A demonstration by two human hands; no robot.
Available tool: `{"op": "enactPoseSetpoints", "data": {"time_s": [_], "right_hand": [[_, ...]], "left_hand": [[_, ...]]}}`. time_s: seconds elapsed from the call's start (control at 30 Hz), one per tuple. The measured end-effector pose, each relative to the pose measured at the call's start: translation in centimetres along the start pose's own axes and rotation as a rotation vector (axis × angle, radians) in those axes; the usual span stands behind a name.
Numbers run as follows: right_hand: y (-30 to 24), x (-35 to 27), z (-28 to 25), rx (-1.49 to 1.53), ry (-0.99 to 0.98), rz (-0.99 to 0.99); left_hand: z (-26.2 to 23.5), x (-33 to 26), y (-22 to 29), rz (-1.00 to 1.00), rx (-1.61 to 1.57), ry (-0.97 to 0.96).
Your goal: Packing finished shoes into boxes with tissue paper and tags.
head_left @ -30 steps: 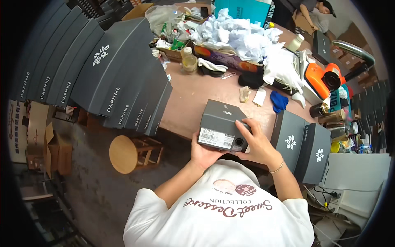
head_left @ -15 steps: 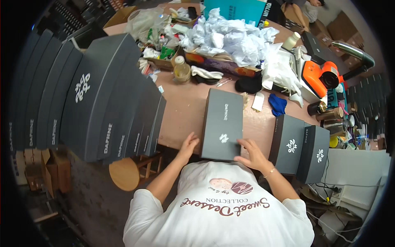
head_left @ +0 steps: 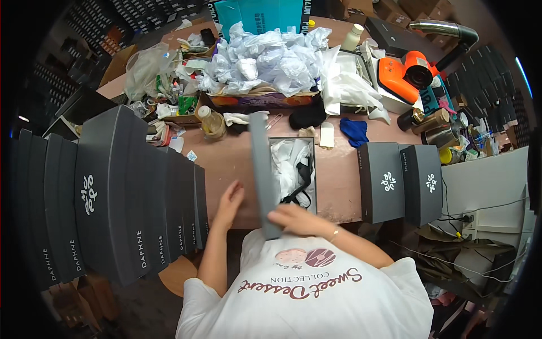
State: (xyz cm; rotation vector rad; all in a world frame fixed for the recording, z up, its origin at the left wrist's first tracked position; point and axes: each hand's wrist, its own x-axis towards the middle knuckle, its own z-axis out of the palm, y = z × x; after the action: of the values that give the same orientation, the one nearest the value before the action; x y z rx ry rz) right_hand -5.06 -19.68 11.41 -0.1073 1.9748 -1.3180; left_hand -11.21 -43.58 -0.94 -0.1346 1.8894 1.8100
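While R grip (head_left: 299, 219) holds lid (head_left: 262, 172), box (head_left: 314, 181) fwd

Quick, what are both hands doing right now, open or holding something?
Left hand: open, empty.
Right hand: closed on the tilted-up gray box lid.

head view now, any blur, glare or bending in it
In the head view, the grey lid looks motion-smeared and the left hand slightly soft; also in the head view, the metal tube carries a bright highlight, the fisheye skews the stacked dark boxes at left, and the corners go black.
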Motion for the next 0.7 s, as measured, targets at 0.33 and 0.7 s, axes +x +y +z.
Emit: {"op": "enactPoseSetpoints", "data": {"time_s": [0.33,0.7], "right_hand": [[12.6,4.1,-3.5,-1.049,0.709,-0.322],[6.4,-4.1,-6.9,-0.667,0.736,-0.677]], "left_hand": [[4.3,-1.4,5.8,0.449,0.730,0.134],[9.1,3.2,3.9,0.605,0.793,-0.084]]}}
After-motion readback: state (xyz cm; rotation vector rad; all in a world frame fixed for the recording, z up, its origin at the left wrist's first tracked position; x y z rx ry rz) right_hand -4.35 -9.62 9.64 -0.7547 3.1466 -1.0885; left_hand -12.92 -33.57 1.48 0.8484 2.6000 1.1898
